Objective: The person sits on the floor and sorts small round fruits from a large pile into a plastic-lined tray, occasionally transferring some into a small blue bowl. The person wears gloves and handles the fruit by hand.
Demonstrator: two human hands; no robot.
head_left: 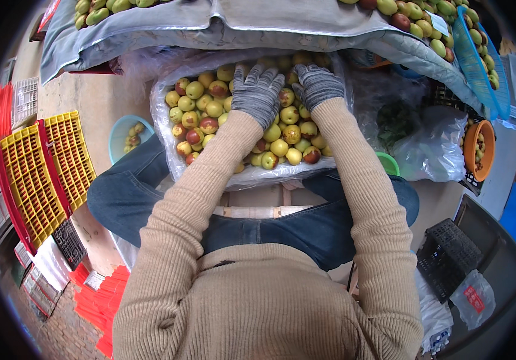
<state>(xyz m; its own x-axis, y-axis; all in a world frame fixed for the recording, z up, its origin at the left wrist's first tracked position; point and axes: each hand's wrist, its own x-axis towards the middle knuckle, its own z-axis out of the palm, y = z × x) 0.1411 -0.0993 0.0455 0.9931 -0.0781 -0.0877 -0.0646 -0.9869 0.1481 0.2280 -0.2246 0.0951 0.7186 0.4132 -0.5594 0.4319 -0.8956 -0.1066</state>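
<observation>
Jujube fruits, green-yellow with red-brown patches, fill a crate lined with clear plastic in front of me. My left hand, in a grey knitted glove, lies palm down on the fruits near the middle of the crate, its fingers spread and pointing away from me. My right hand, in a matching glove, rests on the fruits near the crate's right wall, its fingers bent. The undersides of both hands are hidden, so whether the right one grips a fruit does not show.
A padded grey cloth bearing more fruits overhangs the crate's far side. A light blue bowl stands left, a green bowl and an orange basket right. Yellow crates are further left, a black crate lower right.
</observation>
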